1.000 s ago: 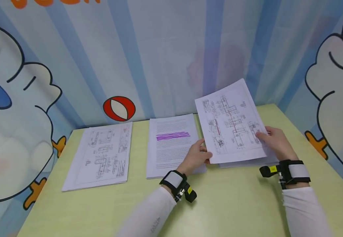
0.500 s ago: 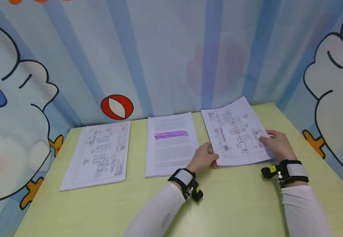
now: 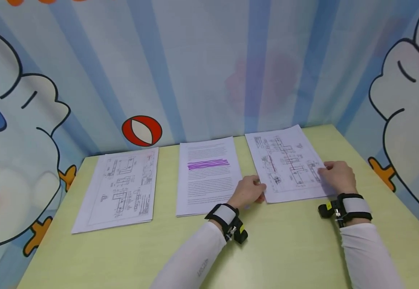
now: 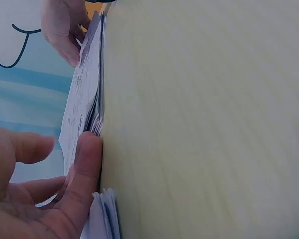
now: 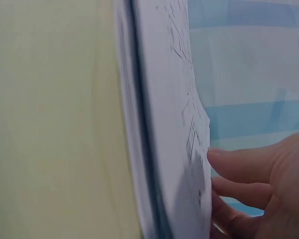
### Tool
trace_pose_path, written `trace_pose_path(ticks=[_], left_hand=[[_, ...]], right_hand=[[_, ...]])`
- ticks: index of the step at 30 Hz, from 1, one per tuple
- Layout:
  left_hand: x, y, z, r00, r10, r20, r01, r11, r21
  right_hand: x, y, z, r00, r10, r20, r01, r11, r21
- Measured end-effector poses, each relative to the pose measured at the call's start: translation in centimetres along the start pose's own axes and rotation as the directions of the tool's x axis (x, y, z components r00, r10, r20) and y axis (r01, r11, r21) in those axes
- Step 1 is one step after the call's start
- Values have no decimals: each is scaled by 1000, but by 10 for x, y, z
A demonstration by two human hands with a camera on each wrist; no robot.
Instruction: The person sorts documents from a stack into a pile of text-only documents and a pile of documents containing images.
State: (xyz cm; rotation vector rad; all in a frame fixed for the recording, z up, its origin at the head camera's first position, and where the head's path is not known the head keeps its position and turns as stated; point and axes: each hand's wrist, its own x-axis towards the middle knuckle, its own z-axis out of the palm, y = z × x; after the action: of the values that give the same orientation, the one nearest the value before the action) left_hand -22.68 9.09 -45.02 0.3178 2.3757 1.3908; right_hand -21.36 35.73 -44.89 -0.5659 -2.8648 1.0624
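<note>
On the right of the table lies a paper stack topped by a technical drawing with red marks. My right hand pinches its right edge, thumb on top. In the right wrist view a dark gap runs between the upper drawing sheets and the papers below. My left hand is at the stack's lower left corner. The left wrist view shows its fingers against the paper edges, with the thumb held apart. Just left of it lies a text stack with a purple highlighted band.
Another stack of drawings lies on the left of the pale yellow table. A striped blue curtain with cartoon figures stands behind the table. Both wrists wear strapped cameras.
Both hands have lowered the drawing from a raised, tilted position down onto the right stack. The left hand's thumb has come off the sheet, and the right hand stays at its edge.
</note>
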Motion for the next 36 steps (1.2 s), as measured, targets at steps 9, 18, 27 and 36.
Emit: trace_pose_path(ticks=[9,18,27,36], left_hand=[[-2,3,-6,1000,-3,3,3,998,61],[-12,12,-24,999,13,-50,-9,997,76],[-28,12,-67,984,126,-129,-108,985,136],[-34,-12,-128,947,134,-293,-78,978,193]], right_hand=[[-1,-2,1,999,-26,29,29,996,-81],[-5,-26,5,995,-52,-89,46,997,-64],[-18,-72,33,951,-160,-265,177,983,43],[-29,-105,58,918,-260,-298,309,943,127]])
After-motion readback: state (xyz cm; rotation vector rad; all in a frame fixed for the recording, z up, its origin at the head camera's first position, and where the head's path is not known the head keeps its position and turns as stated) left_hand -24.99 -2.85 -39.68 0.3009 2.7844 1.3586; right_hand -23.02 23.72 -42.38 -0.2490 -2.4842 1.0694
